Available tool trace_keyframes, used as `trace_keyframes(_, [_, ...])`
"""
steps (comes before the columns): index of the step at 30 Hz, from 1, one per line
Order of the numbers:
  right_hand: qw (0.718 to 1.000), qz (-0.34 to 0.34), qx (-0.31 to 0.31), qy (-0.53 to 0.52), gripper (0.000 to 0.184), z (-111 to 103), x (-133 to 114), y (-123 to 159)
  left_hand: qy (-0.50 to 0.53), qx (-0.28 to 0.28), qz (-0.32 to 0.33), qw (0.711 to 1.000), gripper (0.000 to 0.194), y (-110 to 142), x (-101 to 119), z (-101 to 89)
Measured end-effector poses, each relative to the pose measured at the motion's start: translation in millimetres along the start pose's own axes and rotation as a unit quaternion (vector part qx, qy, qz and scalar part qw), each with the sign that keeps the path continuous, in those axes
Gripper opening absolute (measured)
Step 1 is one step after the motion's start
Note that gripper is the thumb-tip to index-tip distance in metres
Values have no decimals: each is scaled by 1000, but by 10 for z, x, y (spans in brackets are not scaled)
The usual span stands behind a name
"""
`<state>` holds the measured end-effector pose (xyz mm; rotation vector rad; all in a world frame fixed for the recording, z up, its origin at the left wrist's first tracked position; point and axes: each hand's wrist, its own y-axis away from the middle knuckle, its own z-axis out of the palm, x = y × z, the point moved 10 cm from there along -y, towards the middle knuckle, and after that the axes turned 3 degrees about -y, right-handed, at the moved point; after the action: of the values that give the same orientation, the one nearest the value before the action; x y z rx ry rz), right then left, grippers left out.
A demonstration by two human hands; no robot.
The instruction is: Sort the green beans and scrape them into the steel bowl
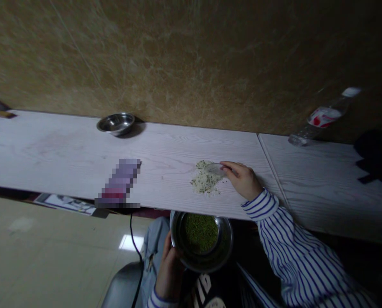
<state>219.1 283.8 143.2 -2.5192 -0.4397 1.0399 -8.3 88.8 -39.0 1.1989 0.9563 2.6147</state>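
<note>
My left hand (171, 265) grips the left rim of a steel bowl (227, 239) held in my lap, just below the table edge. Small green beans, like mung beans (200, 233), lie in the bottom of that bowl. Over the table, my right hand (244, 179) pinches a thin translucent piece (214, 168), whose exact kind I cannot make out. It touches or hovers over a loose pile of white grains mixed with green beans (205, 180) spread on the tabletop. A few stray grains lie around the pile.
A second steel bowl (116, 124) stands by the wall at the left. A pixelated purple rectangle (122, 182) lies near the front edge. A clear bottle with a red and white label (324, 116) stands at the right, near a dark object (375, 156). A cable (131, 235) hangs down.
</note>
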Motion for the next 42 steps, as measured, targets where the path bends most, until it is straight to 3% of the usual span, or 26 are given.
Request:
trace_keyframes(5, [1000, 2, -23, -18, 28, 97, 41, 32, -5, -30, 11, 999, 54, -59, 19, 26])
trace_keyframes(11, [998, 1, -47, -48, 26, 122, 38, 80, 4, 5, 1, 1000, 60, -74, -27, 27])
trace_keyframes(29, [994, -26, -93, -59, 25, 127, -136, 285, -17, 12, -17, 1000, 57, -122, -113, 4])
trace_keyframes(35, [993, -37, -92, -70, 24, 47, -207, 340, -21, 9, -14, 1000, 50, -131, -117, -13])
trace_keyframes(42, [998, 10, -42, -56, 23, -187, 6, 408, -4, 1, -17, 1000, 55, -87, -86, 77])
